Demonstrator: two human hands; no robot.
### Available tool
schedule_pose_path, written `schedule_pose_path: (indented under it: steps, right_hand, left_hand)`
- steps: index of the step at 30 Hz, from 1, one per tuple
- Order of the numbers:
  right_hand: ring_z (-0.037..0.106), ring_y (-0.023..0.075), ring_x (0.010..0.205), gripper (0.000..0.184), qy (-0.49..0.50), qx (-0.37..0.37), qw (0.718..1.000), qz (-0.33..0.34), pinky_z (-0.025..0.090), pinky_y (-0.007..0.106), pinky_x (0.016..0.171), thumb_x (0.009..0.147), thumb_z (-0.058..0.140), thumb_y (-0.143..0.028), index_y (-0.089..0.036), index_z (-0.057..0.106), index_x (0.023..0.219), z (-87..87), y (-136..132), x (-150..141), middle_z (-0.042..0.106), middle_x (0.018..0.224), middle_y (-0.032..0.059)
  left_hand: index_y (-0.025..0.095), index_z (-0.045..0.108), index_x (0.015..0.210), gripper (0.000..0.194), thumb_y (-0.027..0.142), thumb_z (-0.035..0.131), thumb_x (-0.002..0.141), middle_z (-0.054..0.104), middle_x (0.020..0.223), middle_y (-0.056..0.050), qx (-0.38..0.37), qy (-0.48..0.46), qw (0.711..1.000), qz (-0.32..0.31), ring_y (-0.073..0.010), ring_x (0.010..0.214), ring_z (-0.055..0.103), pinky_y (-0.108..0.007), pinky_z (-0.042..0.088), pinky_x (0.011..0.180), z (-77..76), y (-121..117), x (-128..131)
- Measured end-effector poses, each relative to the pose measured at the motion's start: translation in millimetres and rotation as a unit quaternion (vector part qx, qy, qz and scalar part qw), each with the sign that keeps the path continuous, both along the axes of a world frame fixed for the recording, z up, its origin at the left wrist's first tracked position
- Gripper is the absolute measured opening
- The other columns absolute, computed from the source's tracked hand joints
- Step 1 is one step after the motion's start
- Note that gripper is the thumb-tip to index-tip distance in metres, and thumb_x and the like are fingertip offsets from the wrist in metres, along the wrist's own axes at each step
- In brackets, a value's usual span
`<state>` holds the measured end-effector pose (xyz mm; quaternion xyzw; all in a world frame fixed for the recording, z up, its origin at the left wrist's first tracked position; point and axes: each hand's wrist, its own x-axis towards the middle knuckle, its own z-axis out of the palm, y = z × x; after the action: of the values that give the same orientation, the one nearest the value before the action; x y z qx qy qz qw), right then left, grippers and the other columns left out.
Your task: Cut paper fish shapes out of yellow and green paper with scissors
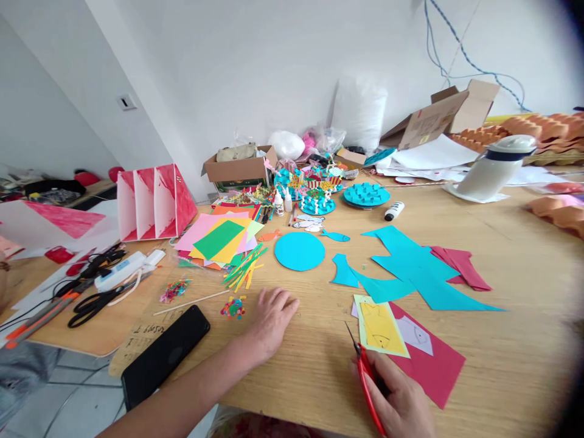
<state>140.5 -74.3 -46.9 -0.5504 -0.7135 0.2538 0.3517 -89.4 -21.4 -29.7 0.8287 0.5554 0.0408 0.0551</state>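
My left hand (272,322) lies on the table with its fingers stretched out, holding nothing. Its fingertips rest just below the blue paper circle (300,250) and right of a small heap of paper dots (233,308). My right hand (399,395) grips red-handled scissors (365,380), their blades pointing up and away. Beyond the blades lie a yellow paper (382,328) with pencilled outlines on a pale green sheet, a lilac piece (415,336) with a drawn fish, and a red sheet (440,371). An orange paper fish (270,236) and a blue one (336,235) flank the circle's top.
Blue paper offcuts (401,261) spread at right. A black phone (165,356) and black scissors (95,304) lie at left, near a power strip (122,272). Coloured sheets (219,240), glue bottles (278,202) and decorated blue discs (366,194) stand farther back.
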Motion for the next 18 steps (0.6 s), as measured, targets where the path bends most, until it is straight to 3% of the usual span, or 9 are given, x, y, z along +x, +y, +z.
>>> schedule_pose_path:
  steps: [7,18]
  right_hand:
    - [0.061,0.0174,0.06,0.029,0.006,-0.001,1.0,-0.004,0.046,0.02,0.052,0.085,0.044,-0.041,-0.021,0.053,0.066,-4.5,-1.6,-1.5,0.062,0.063,0.0023]
    - [0.061,0.0168,0.059,0.029,-0.001,-0.009,1.0,0.01,0.046,0.02,0.051,0.085,0.043,-0.039,-0.02,0.052,0.064,3.4,0.1,-0.5,0.063,0.06,0.0018]
  left_hand:
    - [0.025,0.05,0.12,0.038,0.01,0.041,0.086,0.051,0.121,-0.006,0.009,-0.048,0.998,-0.028,-0.0198,0.114,0.04,-0.042,0.031,0.099,-1.6,-13.3,-4.2]
    - [0.032,0.049,0.12,0.036,0.016,0.04,0.089,0.051,0.117,-0.004,0.049,0.013,0.997,-0.063,-0.0209,0.116,0.037,-0.051,0.021,0.103,-6.6,-14.4,-5.6]
